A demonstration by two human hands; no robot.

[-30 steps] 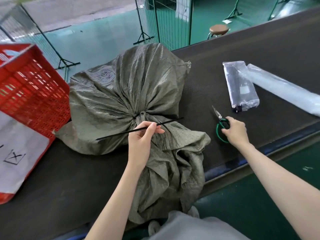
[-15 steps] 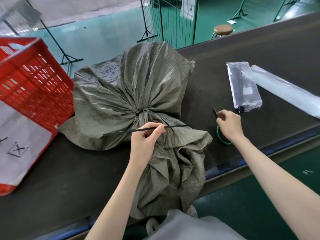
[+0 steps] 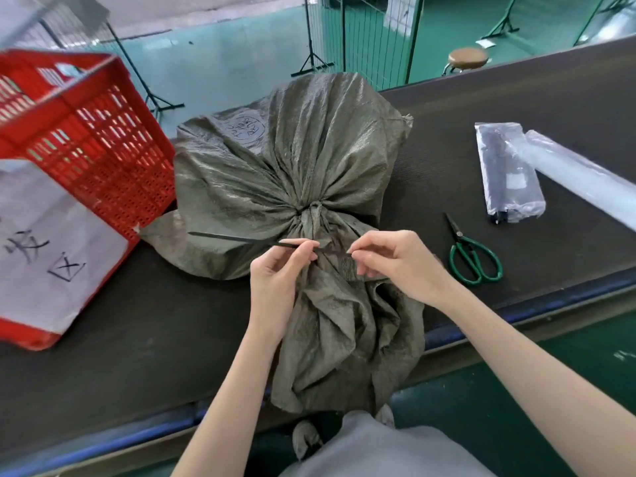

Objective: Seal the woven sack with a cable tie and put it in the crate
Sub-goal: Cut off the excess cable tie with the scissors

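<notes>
A grey-green woven sack lies on the dark table, its neck gathered at the middle and its loose mouth hanging over the near edge. A black cable tie lies across the sack just below the gathered neck. My left hand pinches the tie near its middle. My right hand pinches the tie's right end. The red slatted crate stands on the table at the left, beside the sack.
Green-handled scissors lie on the table right of my right hand. Two clear plastic packs lie further right. A white paper sheet hangs on the crate's front. A stool and wire fencing stand beyond the table.
My right hand has left the scissors and moved left to take the tie's right end. The scissors now lie free on the table. My left hand keeps its hold on the tie.
</notes>
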